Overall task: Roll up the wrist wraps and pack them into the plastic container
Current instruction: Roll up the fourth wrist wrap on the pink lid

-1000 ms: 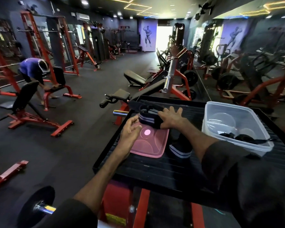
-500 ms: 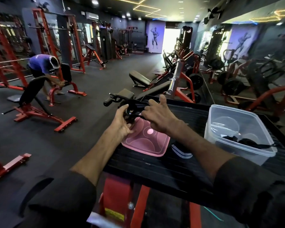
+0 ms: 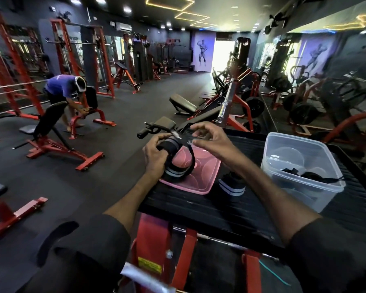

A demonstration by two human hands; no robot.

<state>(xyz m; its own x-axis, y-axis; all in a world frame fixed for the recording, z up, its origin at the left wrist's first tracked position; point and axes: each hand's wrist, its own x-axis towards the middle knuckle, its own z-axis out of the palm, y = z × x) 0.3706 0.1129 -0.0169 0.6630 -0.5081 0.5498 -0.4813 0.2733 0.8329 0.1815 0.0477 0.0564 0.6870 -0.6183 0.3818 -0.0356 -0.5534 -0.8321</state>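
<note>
A black wrist wrap (image 3: 174,163) with grey and white stripes hangs in a loose loop above the pink lid (image 3: 201,178). My left hand (image 3: 154,154) grips its partly rolled end. My right hand (image 3: 209,137) pinches the wrap's other end between thumb and fingers, a little higher and to the right. A second striped wrist wrap (image 3: 230,186) lies on the black platform (image 3: 199,210) under my right forearm. The clear plastic container (image 3: 283,157) stands open at the right with a black wrap (image 3: 311,176) inside it.
The platform sits on a red machine frame (image 3: 154,235). A barbell (image 3: 226,100) and benches stand beyond it. A person in a purple shirt (image 3: 61,85) bends over a red bench at the left. Dark rubber floor (image 3: 125,115) stretches ahead.
I lifted the wrap off the lid and brought it nearer. It was a compact bundle under both hands; it now hangs as an open loop with my hands apart.
</note>
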